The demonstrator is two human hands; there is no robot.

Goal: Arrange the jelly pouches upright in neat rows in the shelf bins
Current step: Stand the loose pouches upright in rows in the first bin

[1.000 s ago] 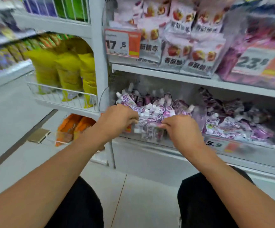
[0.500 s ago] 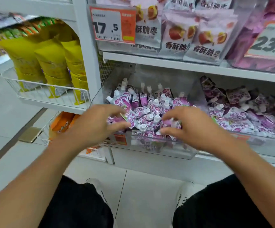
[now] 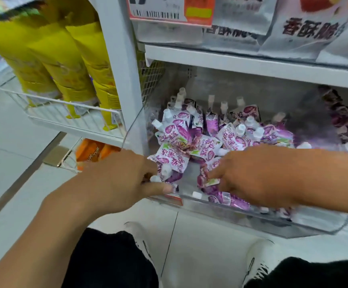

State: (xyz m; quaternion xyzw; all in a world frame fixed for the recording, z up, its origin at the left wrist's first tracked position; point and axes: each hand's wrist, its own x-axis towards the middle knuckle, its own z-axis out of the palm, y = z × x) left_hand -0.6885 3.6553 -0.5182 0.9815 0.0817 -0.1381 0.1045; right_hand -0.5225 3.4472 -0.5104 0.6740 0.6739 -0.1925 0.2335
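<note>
**Pouches half upright, half toppled in the clear bin**

We see the pouches (image 3: 208, 129) filling a clear bin (image 3: 273, 223) at the centre of the frame. Those at the back stand upright, long axis vertical, white caps up. Those toward the front lie tumbled: one near the left front (image 3: 172, 161) lies with its cap toward the lower edge of the frame, and another along the front wall (image 3: 229, 199) lies flat, long axis running left to right. Between the two hands a bare patch of bin floor shows.

A second bin at the right edge (image 3: 343, 121) holds darker purple pouches, too blurred for us to read their pose.

Our left hand (image 3: 117, 179) reaches in at the bin's left front corner, thumb stretched along the front rim, fingers curled onto a toppled pouch; we cannot tell whether that grip is clamped on it. Our right hand (image 3: 254, 173) lies palm down over the front pouches, fingers spread and pointing left, grip apart, fingertips touching a pouch.

Yellow bags (image 3: 65, 59) stand in a wire basket (image 3: 65, 113) at upper left.
</note>
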